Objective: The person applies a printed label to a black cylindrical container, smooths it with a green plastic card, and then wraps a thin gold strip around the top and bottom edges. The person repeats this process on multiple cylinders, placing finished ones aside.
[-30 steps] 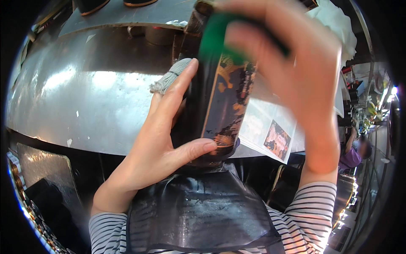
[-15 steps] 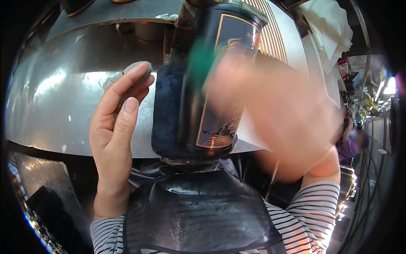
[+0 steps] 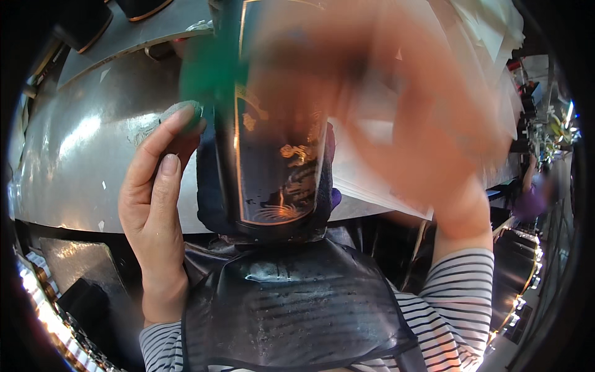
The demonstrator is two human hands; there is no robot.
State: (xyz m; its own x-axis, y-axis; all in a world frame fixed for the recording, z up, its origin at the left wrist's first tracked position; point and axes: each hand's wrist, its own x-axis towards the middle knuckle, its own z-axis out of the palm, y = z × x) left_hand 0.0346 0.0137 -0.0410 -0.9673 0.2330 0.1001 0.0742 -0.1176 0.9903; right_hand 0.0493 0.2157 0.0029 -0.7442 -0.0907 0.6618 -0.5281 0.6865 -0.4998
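Note:
A black cylinder (image 3: 273, 167) with a gold-outlined, gold-patterned panel lies lengthwise before me on a dark blue padded support (image 3: 207, 186). Across its upper part sweeps my right hand (image 3: 415, 124), strongly blurred, its separate fingers not visible. A smeared green object (image 3: 207, 71) sits at its fingertips and appears to be held; its exact kind is unclear. To the left of the cylinder, my left hand (image 3: 152, 198) is raised, fingers bent, thumb apart from them, not touching the cylinder. Just behind its fingertips shows a grey rounded lump (image 3: 175, 106), partly hidden.
A metal worktop (image 3: 56, 180) spreads to the left. White sheets (image 3: 378, 192) are stacked right of the cylinder, with crumpled white paper (image 3: 489, 28) beyond. Black gold-rimmed vessels (image 3: 83, 28) stand far left. A person in purple (image 3: 532, 201) is far right.
My right hand and the green object have moved left and farther up over the cylinder. The whole view has shifted; the cylinder now appears farther left and straighter. My left hand keeps nearly the same pose.

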